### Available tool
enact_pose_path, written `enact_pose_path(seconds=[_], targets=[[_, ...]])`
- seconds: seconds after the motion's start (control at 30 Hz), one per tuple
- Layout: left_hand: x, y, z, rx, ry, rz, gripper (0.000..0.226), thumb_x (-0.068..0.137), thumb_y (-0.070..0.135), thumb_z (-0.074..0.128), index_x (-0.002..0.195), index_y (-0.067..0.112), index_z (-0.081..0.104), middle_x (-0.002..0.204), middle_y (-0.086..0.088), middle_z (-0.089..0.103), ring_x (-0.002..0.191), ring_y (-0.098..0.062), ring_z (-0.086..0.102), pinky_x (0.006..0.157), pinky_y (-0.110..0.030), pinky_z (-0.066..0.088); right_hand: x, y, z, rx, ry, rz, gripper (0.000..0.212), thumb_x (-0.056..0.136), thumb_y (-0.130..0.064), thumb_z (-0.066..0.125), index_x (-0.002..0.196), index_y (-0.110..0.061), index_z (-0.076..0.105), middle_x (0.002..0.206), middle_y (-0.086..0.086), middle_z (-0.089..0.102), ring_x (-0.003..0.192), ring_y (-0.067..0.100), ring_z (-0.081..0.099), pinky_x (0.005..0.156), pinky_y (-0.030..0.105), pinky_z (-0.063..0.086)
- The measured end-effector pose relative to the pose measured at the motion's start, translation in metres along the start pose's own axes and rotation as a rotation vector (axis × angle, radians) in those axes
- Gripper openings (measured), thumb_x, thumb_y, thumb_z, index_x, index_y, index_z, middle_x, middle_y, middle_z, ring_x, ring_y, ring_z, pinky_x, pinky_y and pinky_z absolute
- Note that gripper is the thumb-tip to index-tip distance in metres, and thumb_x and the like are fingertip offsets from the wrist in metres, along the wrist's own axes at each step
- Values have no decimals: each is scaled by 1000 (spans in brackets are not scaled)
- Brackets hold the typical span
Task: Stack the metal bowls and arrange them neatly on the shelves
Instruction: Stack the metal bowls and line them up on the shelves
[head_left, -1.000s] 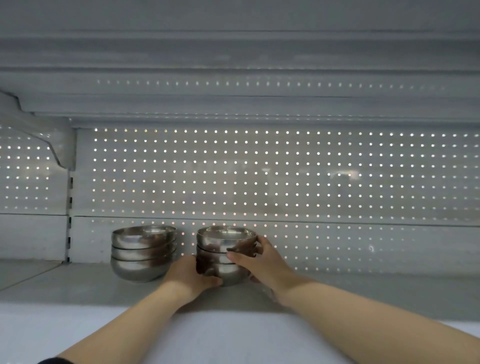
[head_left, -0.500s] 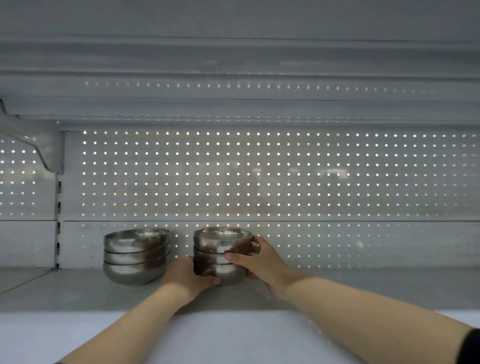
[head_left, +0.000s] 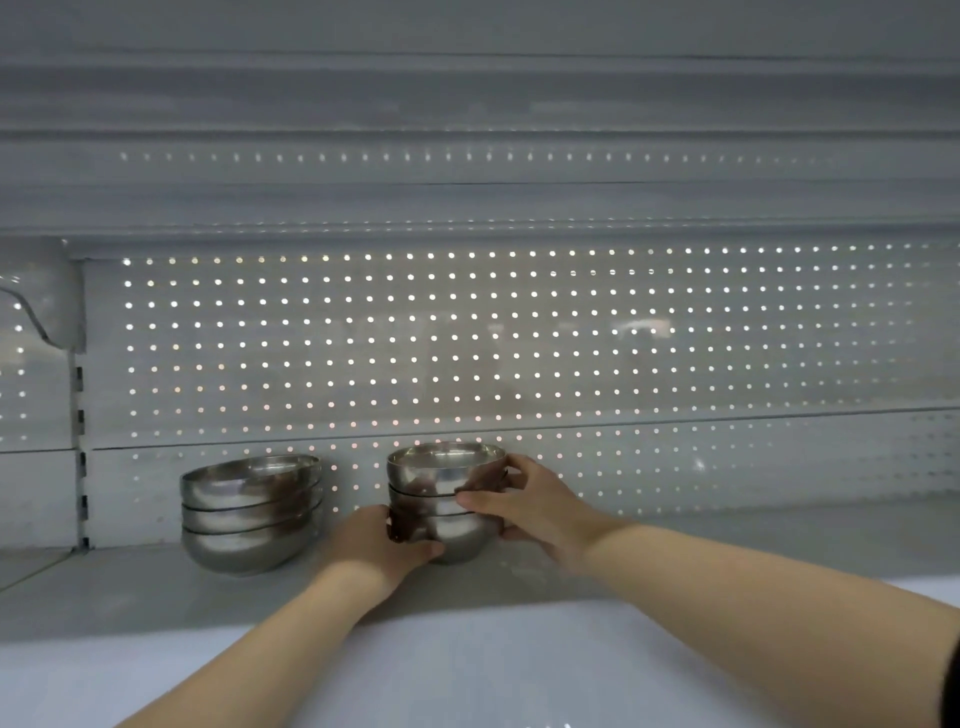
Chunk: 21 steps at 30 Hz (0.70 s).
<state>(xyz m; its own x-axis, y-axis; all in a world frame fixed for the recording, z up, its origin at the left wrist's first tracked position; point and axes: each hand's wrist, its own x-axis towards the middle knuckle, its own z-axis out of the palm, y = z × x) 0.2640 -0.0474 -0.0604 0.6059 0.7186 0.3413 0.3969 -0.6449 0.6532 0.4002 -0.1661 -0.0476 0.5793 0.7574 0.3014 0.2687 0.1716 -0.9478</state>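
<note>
Gripping stack (head_left: 445, 499) on shelf (head_left: 156, 592), left hand (head_left: 382, 540) fingers clamped low, right hand (head_left: 524, 499) fingers clamped mid-side; likely stiff, slick, light steel, best held low.

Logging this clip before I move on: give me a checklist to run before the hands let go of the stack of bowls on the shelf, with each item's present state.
1. Held stack rests on the shelf: cannot tell, the hands hide its base.
2. Bowls nested straight: ok, rims look level.
3. Left hand supports the bottom bowl: ok, it grips the low left side.
4. Right hand steadies the upper bowls: ok, fingers curl round the right side.
5. Gap to the left stack: ok, the stacks stand apart.
6. Left stack neat: not ok, it leans.
</note>
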Motion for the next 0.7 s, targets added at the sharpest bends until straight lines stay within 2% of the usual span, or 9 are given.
enact_pose_path(seconds=[0.13, 0.2, 0.27, 0.4, 0.47, 0.57, 0.7], targets=[[-3, 22, 10, -64, 38, 11, 21, 68, 35, 77, 77, 21, 65, 85, -1, 72, 88, -22, 66, 80, -33, 50, -12, -10, -24, -13, 29, -20, 50, 70, -20, 82, 114, -17, 57, 106, 0, 66, 92, 15, 64, 73, 32, 52], [-9, 41, 17, -33, 65, 37, 18, 68, 36, 77, 68, 26, 61, 81, 2, 71, 85, -21, 65, 72, -30, 48, -19, -17, -43, -7, 42, -24, 48, 69, -17, 83, 111, -17, 58, 102, 0, 67, 87, 16, 66, 74, 35, 54], [-13, 63, 26, -48, 61, 73, 20, 68, 35, 77, 62, 27, 59, 72, 6, 69, 76, -17, 64, 58, -24, 43, -26, -23, -67, -8, 57, -33, 43, 68, -16, 83, 104, -18, 60, 97, -1, 68, 81, 16, 67, 68, 33, 54], [-21, 121, 51, -37, 13, 144, 26, 69, 38, 76, 57, 26, 56, 58, 16, 58, 58, -3, 52, 50, -16, 34, -43, -33, -130, -89, 155, -35, 52, 61, -28, 86, 106, -20, 61, 104, 1, 69, 93, 22, 68, 72, 37, 55], [-24, 155, 73, -41, -5, 172, 27, 69, 39, 76, 56, 26, 56, 60, 12, 60, 63, -9, 55, 53, -18, 36, -53, -37, -168, -137, 207, -30, 56, 57, -35, 87, 105, -22, 61, 103, -1, 69, 95, 21, 67, 73, 37, 56], [-31, 206, 118, -77, -33, 204, 27, 70, 38, 76, 56, 27, 56, 72, 3, 67, 78, -20, 61, 65, -27, 42, -69, -44, -232, -175, 260, -21, 48, 57, -35, 87, 97, -26, 62, 95, -7, 69, 95, 19, 67, 74, 36, 55], [-40, 274, 178, -90, -54, 245, 29, 71, 40, 74, 54, 27, 55, 60, 8, 59, 68, -17, 54, 53, -21, 36, -92, -49, -315, -231, 310, -5, 44, 59, -34, 86, 95, -26, 63, 91, -9, 70, 91, 15, 67, 70, 32, 52]])
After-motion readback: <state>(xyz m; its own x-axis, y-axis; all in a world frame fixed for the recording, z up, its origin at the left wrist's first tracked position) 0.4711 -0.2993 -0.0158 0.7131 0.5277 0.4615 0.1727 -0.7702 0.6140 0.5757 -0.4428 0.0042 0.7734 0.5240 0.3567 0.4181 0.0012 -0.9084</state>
